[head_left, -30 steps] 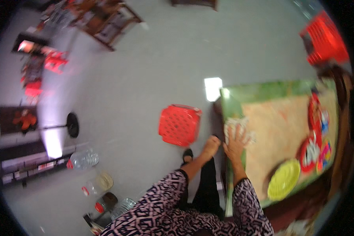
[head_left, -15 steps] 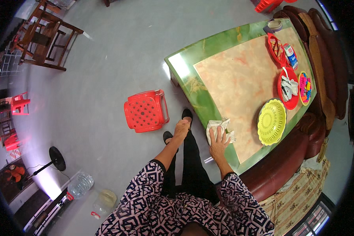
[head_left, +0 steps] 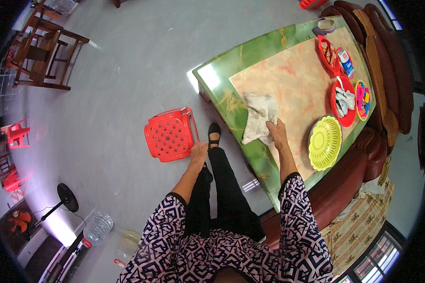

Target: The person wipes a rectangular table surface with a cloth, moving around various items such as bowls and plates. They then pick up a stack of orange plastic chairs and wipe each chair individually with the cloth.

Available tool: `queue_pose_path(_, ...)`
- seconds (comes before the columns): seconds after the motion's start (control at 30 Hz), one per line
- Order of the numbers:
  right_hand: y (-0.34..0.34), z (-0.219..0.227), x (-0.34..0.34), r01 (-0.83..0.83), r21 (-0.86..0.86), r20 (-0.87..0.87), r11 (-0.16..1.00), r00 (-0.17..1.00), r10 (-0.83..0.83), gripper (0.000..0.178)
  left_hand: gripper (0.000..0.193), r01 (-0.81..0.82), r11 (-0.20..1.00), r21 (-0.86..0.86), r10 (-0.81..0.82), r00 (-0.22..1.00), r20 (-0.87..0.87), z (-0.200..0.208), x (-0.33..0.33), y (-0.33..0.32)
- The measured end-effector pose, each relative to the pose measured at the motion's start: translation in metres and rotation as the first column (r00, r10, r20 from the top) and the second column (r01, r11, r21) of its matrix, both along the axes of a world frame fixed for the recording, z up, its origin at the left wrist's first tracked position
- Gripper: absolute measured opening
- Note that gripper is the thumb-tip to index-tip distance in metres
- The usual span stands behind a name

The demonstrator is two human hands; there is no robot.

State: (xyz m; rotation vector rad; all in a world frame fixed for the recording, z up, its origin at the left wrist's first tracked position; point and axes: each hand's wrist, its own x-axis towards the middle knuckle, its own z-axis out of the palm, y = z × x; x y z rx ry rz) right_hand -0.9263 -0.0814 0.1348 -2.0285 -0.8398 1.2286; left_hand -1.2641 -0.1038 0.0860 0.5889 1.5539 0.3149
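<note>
My right hand [head_left: 278,134] grips the edge of a whitish cloth [head_left: 259,115], fingers closed round it. The cloth is spread over the green border and the pinkish marbled middle of the table [head_left: 293,80]. My left hand [head_left: 199,152] hangs below table height, its back turned up, overlapping the right edge of a red plastic stool [head_left: 167,135] in the picture. Its fingers are mostly hidden, and I cannot tell whether it touches the stool. Right of the cloth, a yellow scalloped basket [head_left: 325,143] sits on the table.
Along the table's right side are a red bowl of white spoons [head_left: 343,101], a basket of colourful pieces [head_left: 363,100], a red dish of packets [head_left: 328,54] and a blue-white package [head_left: 345,62]. A brown leather sofa [head_left: 316,203] borders the table. A black fan [head_left: 68,197] stands left.
My right hand has moved forward and slightly right, and the bunched cloth is now spread out farther up the table. My left hand has shifted left, toward the stool.
</note>
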Motion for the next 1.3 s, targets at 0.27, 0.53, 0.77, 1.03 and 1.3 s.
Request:
queue_pose_path(0.27,0.023,0.032,-0.080,-0.253,-0.075,0.836,0.965,0.511,0.199,0.063,0.026,0.056,0.906,0.421,-0.050,0.998,-0.024,-0.051,-0.022,0.004)
queue_pose_path(0.53,0.053,-0.018,-0.090,-0.455,-0.246,0.887,0.856,0.250,0.388,0.061,0.028,-0.033,0.942,0.333,0.031,0.999,0.014,-0.069,0.039,0.038)
queue_pose_path(0.77,0.182,-0.025,-0.092,-0.484,-0.214,0.907,0.849,0.225,0.357,0.061,0.049,-0.044,0.945,0.323,0.094,0.986,-0.140,-0.031,0.042,0.110)
queue_pose_path(1.03,0.215,-0.009,-0.088,-0.683,-0.258,0.858,0.683,0.163,0.487,0.067,0.076,0.490,0.659,0.571,0.029,0.742,-0.670,0.044,0.065,0.254)
queue_pose_path(1.3,0.235,-0.001,-0.033,-0.779,-0.173,0.851,0.602,0.189,0.490,0.061,0.093,0.765,0.637,0.091,-0.573,0.550,-0.607,0.046,0.073,0.297)
